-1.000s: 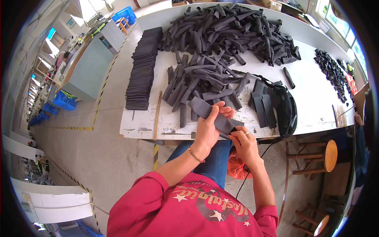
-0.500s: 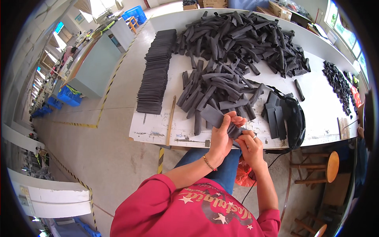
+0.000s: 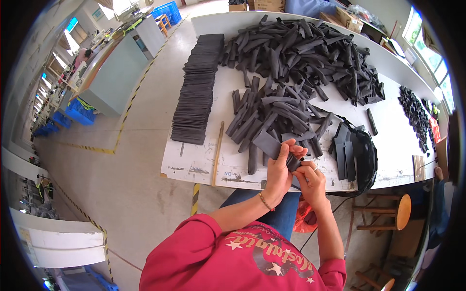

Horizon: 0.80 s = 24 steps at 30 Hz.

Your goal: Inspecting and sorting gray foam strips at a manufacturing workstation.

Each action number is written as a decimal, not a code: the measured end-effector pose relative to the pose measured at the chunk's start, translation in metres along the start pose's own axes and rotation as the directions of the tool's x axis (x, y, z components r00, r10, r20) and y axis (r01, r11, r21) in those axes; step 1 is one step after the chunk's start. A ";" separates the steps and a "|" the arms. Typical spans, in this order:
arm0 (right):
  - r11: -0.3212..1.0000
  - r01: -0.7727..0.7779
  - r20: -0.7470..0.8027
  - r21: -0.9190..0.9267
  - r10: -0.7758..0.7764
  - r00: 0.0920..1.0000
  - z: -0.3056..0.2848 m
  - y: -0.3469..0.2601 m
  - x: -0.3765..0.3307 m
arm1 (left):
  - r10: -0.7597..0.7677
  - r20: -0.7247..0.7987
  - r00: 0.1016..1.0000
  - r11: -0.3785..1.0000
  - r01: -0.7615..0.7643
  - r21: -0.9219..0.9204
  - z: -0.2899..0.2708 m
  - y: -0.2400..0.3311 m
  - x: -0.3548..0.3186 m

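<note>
A dark grey strip of fabric (image 3: 268,144) is held between my two hands at the table's front edge. My left hand (image 3: 280,169) is closed round it, thumb on top, and the flat end sticks out to the left. Against its other end my right hand (image 3: 310,180) pinches with thumb and fingers; the exact grip there is partly hidden. Just beyond my hands lies a loose heap of dark grey fabric tubes (image 3: 286,107). Flat dark pieces (image 3: 345,160) rest to the right, beside a black bag-like item (image 3: 367,160).
A long row of stacked dark fabric pieces (image 3: 196,92) lies on the white table (image 3: 194,162) at left, near a wooden stick (image 3: 218,153). A larger tube pile (image 3: 301,51) covers the back. Wooden stools (image 3: 403,212) stand at lower right.
The view has shifted slightly, so the table sits a little farther right. Both hands still hold the fabric strip in nearly the same pose.
</note>
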State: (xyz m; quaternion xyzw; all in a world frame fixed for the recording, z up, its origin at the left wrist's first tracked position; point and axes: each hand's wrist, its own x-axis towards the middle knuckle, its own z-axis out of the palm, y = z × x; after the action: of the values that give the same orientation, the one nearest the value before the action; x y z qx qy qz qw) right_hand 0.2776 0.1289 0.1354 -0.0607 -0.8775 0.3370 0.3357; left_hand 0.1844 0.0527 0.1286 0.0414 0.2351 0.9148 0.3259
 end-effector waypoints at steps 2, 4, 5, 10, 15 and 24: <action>0.999 -0.034 0.030 0.015 0.033 0.999 0.002 0.000 0.003 | 0.007 -0.016 1.000 1.000 -0.008 -0.021 -0.003 0.000 0.003; 0.999 -0.040 0.040 0.013 0.039 0.998 0.004 0.000 0.005 | 0.018 -0.018 1.000 0.999 -0.019 -0.027 -0.005 -0.001 0.005; 0.999 -0.048 0.043 0.013 0.047 0.998 0.005 0.000 0.006 | 0.026 -0.018 0.999 0.999 -0.027 -0.026 -0.006 -0.001 0.006; 0.985 -0.175 0.042 0.003 0.175 0.984 0.008 -0.011 0.013 | -0.014 -0.010 1.000 1.000 0.013 -0.022 -0.007 0.008 0.013; 0.681 -0.517 0.107 0.518 0.548 0.830 0.023 -0.016 0.014 | 0.005 0.061 0.998 0.997 -0.009 0.076 -0.007 0.021 0.021; 0.558 -0.463 -0.022 0.689 0.655 0.756 0.023 -0.021 0.007 | 0.011 0.227 0.974 0.997 -0.027 0.068 -0.007 0.031 0.027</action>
State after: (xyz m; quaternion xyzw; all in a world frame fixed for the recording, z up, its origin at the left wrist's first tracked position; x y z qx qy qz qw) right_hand 0.2604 0.1025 0.1402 -0.2657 -0.5826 0.6947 0.3275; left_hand 0.1434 0.0453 0.1346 0.1589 0.2282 0.8983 0.3402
